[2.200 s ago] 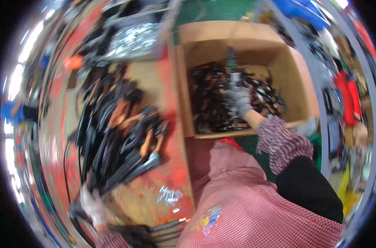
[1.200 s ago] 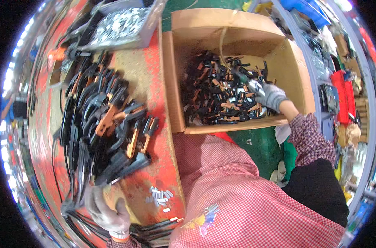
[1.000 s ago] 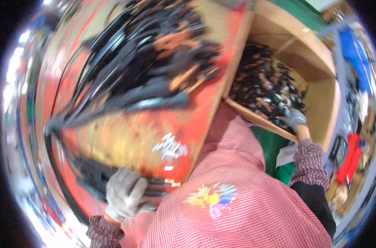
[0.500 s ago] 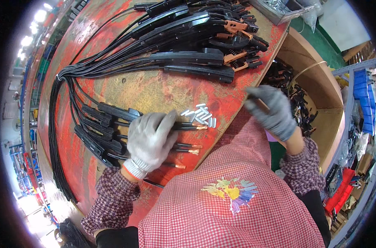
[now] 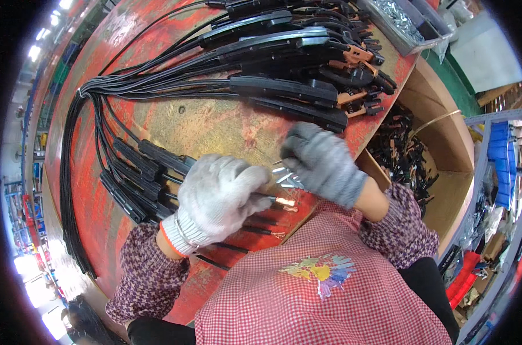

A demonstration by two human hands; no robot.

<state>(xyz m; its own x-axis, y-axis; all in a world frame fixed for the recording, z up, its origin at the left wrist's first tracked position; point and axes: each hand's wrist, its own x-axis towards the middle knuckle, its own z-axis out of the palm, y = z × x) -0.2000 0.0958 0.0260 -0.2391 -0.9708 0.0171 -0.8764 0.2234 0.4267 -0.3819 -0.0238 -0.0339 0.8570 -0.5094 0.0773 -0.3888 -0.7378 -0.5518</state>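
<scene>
My left hand (image 5: 215,198), in a white knit glove, is closed around a black cable (image 5: 266,199). Its bare copper end (image 5: 286,202) sticks out past my fingers. My right hand (image 5: 324,164), in a grey glove, is curled over a small pile of silver metal sleeves (image 5: 286,178). Its fingertips are hidden and slightly blurred, so whatever they hold cannot be made out. More stripped cable ends (image 5: 270,232) lie below my left hand. Black welding-clamp handles (image 5: 135,159) lie to its left, on cables coming from the same bundle.
Many black clamps with copper-coloured jaws (image 5: 357,54) cover the far side of the worn red table (image 5: 215,123). A tied cable bundle (image 5: 83,93) bends down at the left. A grey bin (image 5: 413,41) of metal parts is at the far right corner; a box (image 5: 445,123) holds more clamps.
My right hand has swung left from beside the box to the metal sleeves. My left hand has shifted slightly right, its fingers now closed more tightly. The view has shifted a little.
</scene>
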